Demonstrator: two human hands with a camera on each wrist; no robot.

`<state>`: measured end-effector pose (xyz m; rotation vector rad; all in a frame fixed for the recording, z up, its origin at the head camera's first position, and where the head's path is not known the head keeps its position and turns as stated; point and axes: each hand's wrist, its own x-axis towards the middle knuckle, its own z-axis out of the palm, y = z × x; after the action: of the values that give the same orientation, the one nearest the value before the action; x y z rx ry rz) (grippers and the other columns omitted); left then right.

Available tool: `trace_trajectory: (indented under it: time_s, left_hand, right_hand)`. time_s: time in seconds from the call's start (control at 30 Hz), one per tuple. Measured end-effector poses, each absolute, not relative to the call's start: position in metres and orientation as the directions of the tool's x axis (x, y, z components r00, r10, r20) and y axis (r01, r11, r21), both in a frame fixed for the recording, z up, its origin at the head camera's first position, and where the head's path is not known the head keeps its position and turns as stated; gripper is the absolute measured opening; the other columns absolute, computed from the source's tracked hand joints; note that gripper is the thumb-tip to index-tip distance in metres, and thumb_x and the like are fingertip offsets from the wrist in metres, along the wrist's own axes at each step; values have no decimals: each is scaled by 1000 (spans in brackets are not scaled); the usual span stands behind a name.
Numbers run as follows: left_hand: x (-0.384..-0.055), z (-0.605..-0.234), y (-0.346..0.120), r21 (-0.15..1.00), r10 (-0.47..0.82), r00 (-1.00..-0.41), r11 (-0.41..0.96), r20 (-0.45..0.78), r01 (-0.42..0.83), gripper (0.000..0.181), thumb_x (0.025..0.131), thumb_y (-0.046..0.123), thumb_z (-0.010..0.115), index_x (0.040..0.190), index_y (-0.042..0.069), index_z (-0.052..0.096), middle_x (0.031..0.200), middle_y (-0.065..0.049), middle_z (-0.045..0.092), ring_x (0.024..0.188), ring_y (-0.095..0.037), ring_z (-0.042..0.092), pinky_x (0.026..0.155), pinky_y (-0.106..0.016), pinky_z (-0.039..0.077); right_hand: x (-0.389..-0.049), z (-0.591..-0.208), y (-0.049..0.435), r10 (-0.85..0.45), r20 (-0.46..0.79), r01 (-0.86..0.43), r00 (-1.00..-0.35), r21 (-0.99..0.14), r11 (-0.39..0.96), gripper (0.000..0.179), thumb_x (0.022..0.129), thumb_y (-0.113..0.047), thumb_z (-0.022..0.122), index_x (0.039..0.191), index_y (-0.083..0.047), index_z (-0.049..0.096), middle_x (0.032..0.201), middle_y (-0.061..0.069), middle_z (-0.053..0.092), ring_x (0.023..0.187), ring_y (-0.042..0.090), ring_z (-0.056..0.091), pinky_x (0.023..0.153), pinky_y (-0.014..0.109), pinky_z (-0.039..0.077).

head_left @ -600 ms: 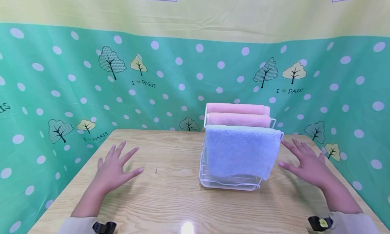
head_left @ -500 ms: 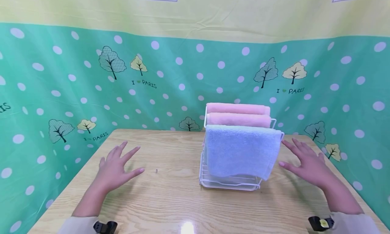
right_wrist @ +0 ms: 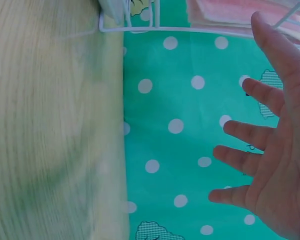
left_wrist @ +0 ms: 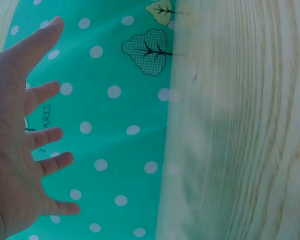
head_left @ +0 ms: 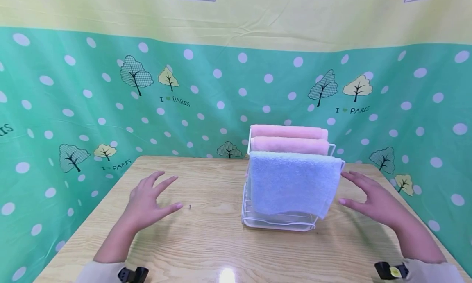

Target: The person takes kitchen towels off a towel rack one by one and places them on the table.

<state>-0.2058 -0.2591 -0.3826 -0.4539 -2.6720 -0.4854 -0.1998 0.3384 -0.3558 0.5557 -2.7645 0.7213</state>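
A white wire rack [head_left: 280,223] stands on the table, right of the middle. Over its front bar hangs a light blue towel [head_left: 295,184], and behind that are a pink towel [head_left: 289,144] and another pink towel [head_left: 287,131] on the bars further back. My right hand [head_left: 376,199] is just right of the rack, fingers extended, thumb apart, holding nothing; its fingertips come near the blue towel's right edge in the head view. Well left of the rack, my left hand [head_left: 145,203] hovers over the table with its fingers spread and nothing in it.
The wooden table [head_left: 199,250] reaches back to a green dotted curtain [head_left: 206,90] that surrounds it on the back and sides. A tiny dark mark [head_left: 189,207] shows on the wood near the left thumb. Black wrist cameras [head_left: 133,275] sit at both cuffs.
My left hand has shifted right, toward the rack, and turned slightly. The right hand's fingers have drawn closer together in the head view. The rack and towels stay put.
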Motion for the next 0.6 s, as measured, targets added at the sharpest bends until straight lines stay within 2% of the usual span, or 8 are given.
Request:
trace_trajectory:
  time_s: [0.27, 0.47, 0.53, 0.6]
  left_hand:
    - [-205, -376, -249, 264, 268, -819, 857, 508, 443, 72, 75, 50, 79, 138, 22, 56, 140, -17, 43, 120, -41, 42, 84, -69, 34]
    - [-207, -373, -244, 255, 288, -773, 830, 565, 495, 70, 74, 44, 82, 135, 20, 58, 134, -15, 47, 114, -35, 44, 82, -65, 36]
    - [-207, -372, -242, 260, 294, -765, 820, 574, 510, 70, 73, 43, 83, 135, 20, 58, 133, -15, 48, 113, -34, 45, 82, -65, 36]
    - [-208, -371, -241, 261, 300, -758, 813, 579, 521, 70, 73, 42, 83, 135, 21, 58, 132, -14, 48, 112, -32, 45, 81, -64, 37]
  right_hand:
    - [-198, -352, 336, -301, 325, -419, -896, -403, 814, 75, 80, -31, 81, 142, -6, 48, 142, 33, 40, 125, 58, 35, 87, 73, 34]
    - [-192, -347, 332, -278, 352, -422, -894, -449, 788, 58, 82, -26, 80, 131, -5, 59, 141, 28, 43, 124, 57, 37, 85, 70, 36]
    - [-191, -347, 331, -268, 369, -427, -890, -466, 775, 54, 83, -24, 79, 130, -7, 60, 141, 25, 45, 124, 49, 42, 97, 54, 42]
    - [-189, -346, 330, -265, 400, -449, -877, -489, 748, 51, 84, -20, 78, 131, -9, 61, 141, 21, 47, 130, 28, 44, 101, 29, 41]
